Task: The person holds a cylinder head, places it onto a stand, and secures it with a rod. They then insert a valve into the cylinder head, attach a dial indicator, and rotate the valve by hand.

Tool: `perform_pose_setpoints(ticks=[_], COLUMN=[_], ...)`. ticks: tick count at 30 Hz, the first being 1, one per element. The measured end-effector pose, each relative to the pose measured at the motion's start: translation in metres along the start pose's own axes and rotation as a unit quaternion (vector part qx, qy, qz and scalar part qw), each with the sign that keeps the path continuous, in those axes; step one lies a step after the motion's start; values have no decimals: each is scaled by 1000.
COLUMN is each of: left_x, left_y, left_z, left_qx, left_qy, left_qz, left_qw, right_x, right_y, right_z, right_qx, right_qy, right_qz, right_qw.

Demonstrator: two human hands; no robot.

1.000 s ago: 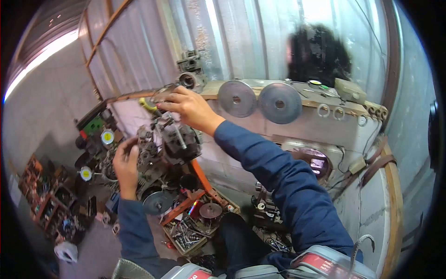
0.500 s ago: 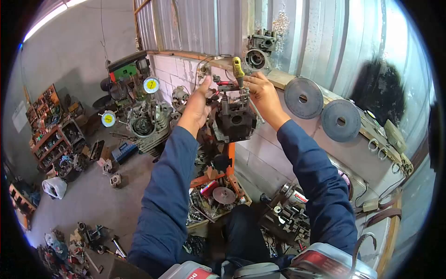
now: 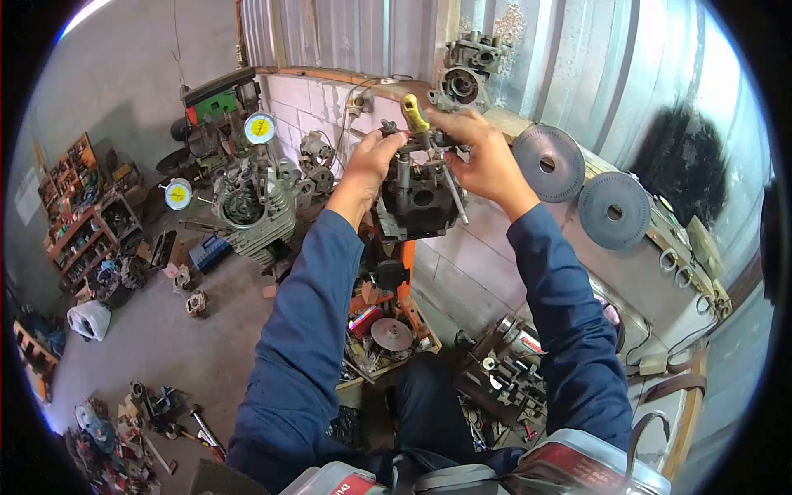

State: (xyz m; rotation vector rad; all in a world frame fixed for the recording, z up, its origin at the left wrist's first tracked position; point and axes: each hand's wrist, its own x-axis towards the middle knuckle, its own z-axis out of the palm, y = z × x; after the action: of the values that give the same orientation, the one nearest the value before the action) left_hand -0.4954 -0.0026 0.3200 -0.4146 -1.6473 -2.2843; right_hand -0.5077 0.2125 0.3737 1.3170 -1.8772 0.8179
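In front of me stands a dark metal engine part [image 3: 419,202] with a round hole in its face, held up on an orange stand [image 3: 406,276]. A yellow-handled screwdriver [image 3: 415,114] stands tilted at its top, between my hands. My left hand [image 3: 370,165] is closed at the upper left of the part, thumb on top by a small dark knob [image 3: 389,128]. My right hand [image 3: 481,155] is at the upper right, fingers curled beside the screwdriver, its thumb near a thin metal rod [image 3: 454,194] slanting down. What the fingers hold is hidden.
Two drilled discs [image 3: 549,162] lean by the ledge on the right. A carburetor-like casting [image 3: 474,58] sits at the back. To the left are a finned engine [image 3: 252,202] and two yellow dial gauges [image 3: 260,129]. Below is a parts tray [image 3: 388,363].
My left hand has moved up and in, its thumb folding over the top of the part. My right hand has turned and curled closer beside the screwdriver, which leans more left. The view shifted slightly.
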Motion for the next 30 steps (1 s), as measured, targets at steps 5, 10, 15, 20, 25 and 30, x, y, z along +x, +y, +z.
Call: perform_pose_setpoints(ticks=[5, 10, 15, 20, 25, 30], left_x=[-2, 4, 7, 12, 5, 9], left_y=[7, 3, 0, -8, -2, -3], left_z=[5, 3, 3, 0, 9, 0], left_qx=[22, 32, 71, 77, 98, 118], left_qy=[-12, 8, 19, 61, 70, 94], left_qz=[9, -13, 11, 24, 35, 4], left_qw=[1000, 999, 997, 995, 992, 989], right_x=[-28, -37, -37, -36, -44, -45], right_y=[32, 25, 21, 21, 34, 34], right_z=[-11, 15, 32, 33, 41, 40], right_qx=[193, 175, 132, 103, 200, 221], right_qy=[46, 60, 165, 149, 96, 82], right_qz=[145, 164, 162, 161, 246, 246], right_qw=[969, 969, 964, 970, 943, 940])
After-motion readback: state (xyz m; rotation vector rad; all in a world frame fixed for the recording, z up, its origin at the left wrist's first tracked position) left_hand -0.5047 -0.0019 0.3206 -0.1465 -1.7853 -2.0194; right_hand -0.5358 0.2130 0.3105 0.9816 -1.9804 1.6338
